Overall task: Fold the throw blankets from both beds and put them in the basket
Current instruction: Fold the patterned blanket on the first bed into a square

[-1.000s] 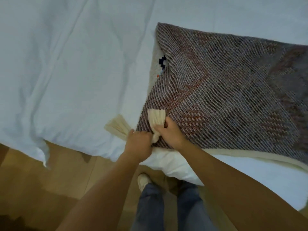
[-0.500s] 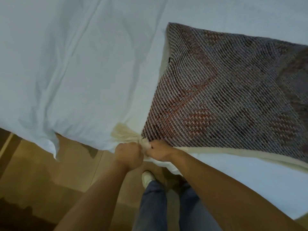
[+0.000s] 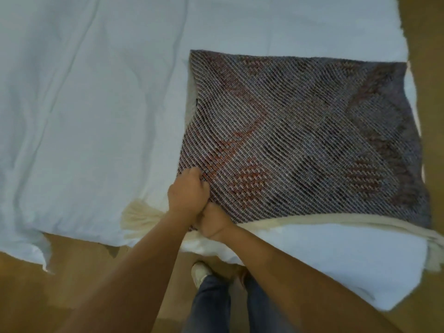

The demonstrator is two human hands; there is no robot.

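A woven throw blanket (image 3: 300,140), grey and rust-red with a cream edge, lies folded flat on the right half of the white bed (image 3: 84,116). A cream tassel (image 3: 137,217) sticks out at its near left corner. My left hand (image 3: 187,191) is clenched on that corner's left edge. Touching it just below, my right hand (image 3: 211,224) is closed on the blanket's near edge at the same corner. No basket is in view.
The bed's near edge runs across the lower part of the view, with wooden floor (image 3: 48,296) below it and more floor past the bed's right end. My legs and a white shoe (image 3: 199,272) stand against the bed edge.
Both hands stayed clenched together on the blanket's near left corner and shifted slightly onto the bed. The second tassel, held up a second ago, is no longer visible. The view pulled back.
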